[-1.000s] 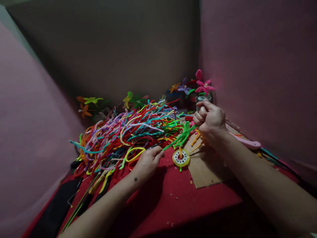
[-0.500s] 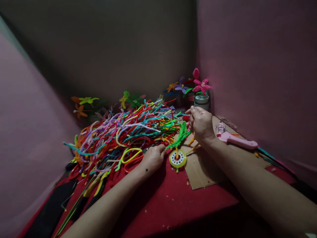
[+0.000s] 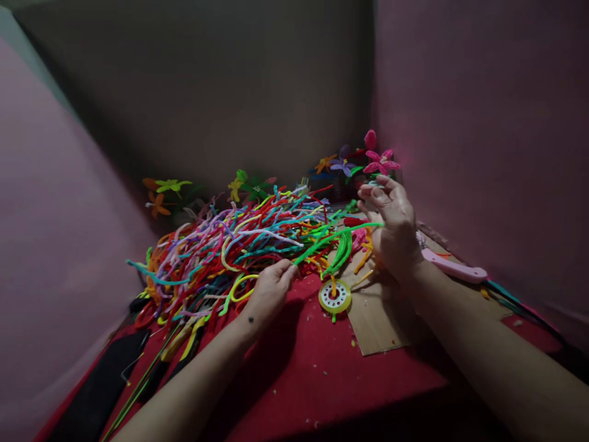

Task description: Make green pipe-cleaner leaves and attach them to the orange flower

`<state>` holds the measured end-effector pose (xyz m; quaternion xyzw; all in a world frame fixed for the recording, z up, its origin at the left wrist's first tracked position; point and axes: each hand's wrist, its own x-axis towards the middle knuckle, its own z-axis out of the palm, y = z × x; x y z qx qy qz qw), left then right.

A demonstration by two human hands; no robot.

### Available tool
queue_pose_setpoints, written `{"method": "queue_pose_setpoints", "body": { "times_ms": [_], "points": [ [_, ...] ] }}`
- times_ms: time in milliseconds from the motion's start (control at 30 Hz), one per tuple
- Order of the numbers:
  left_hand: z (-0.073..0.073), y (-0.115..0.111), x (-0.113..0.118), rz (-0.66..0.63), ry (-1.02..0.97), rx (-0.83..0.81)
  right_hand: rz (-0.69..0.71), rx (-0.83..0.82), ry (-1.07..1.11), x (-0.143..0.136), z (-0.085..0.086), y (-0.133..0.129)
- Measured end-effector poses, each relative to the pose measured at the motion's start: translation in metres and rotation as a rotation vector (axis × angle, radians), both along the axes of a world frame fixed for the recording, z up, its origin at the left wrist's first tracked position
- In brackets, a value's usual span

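Observation:
My left hand (image 3: 272, 288) pinches one end of a bright green pipe cleaner (image 3: 338, 235), which slants up to the right over the work surface. My right hand (image 3: 393, 215) is raised at the other end of it, fingers apart; that end meets or passes by the palm, I cannot tell which. Below the strand rest bent green pipe-cleaner loops (image 3: 342, 253). A yellow-rimmed wheel-like disc (image 3: 335, 297) with a ring of holes lies between the hands, an orange strand at its centre. Left of them spreads a large heap of multicoloured pipe cleaners (image 3: 257, 230).
Cardboard (image 3: 377, 331) lies on the red cloth (image 3: 322, 380). A pink glue gun (image 3: 453, 266) sits at the right. Pipe-cleaner flowers (image 3: 383, 162) stand along the back. Yellow-black handled tools (image 3: 188, 341) and a black flat object (image 3: 99, 387) lie at the left.
My right hand has opened and moved slightly right and up. My left hand has shifted a little left. The green pipe cleaner now stretches between them, apart from the loops. The view has shifted slightly.

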<state>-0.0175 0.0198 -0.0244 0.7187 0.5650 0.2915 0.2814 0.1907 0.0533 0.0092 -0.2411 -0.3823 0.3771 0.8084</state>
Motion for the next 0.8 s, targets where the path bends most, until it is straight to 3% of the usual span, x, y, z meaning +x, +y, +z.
{"method": "queue_pose_setpoints", "body": {
  "times_ms": [100,133,233,300,400,533,667,800],
  "points": [
    [0.008,-0.008,-0.005,0.09,-0.279,-0.041,0.05,-0.154,0.05,-0.011,-0.007,-0.003],
    [0.008,-0.011,-0.005,0.102,-0.334,-0.049,0.154,-0.216,0.03,-0.018,-0.012,-0.006],
    [0.005,-0.02,0.001,0.088,-0.431,-0.082,0.671,-0.483,-0.075,-0.043,-0.028,-0.02],
    [0.001,-0.026,0.007,0.038,-0.45,-0.102,0.847,-0.499,-0.068,-0.059,-0.034,-0.031],
    [-0.004,-0.033,0.012,-0.058,-0.427,-0.162,0.78,-0.48,-0.02,-0.07,-0.035,-0.038],
    [-0.008,-0.04,0.012,-0.146,-0.384,-0.191,0.659,-0.519,0.123,-0.06,-0.02,-0.031],
    [-0.014,-0.047,0.009,-0.207,-0.193,-0.095,0.615,-0.463,0.167,-0.036,0.001,-0.021],
    [-0.016,-0.053,0.009,-0.269,0.055,0.068,0.45,-0.411,0.141,-0.019,0.009,-0.018]
  ]
}}
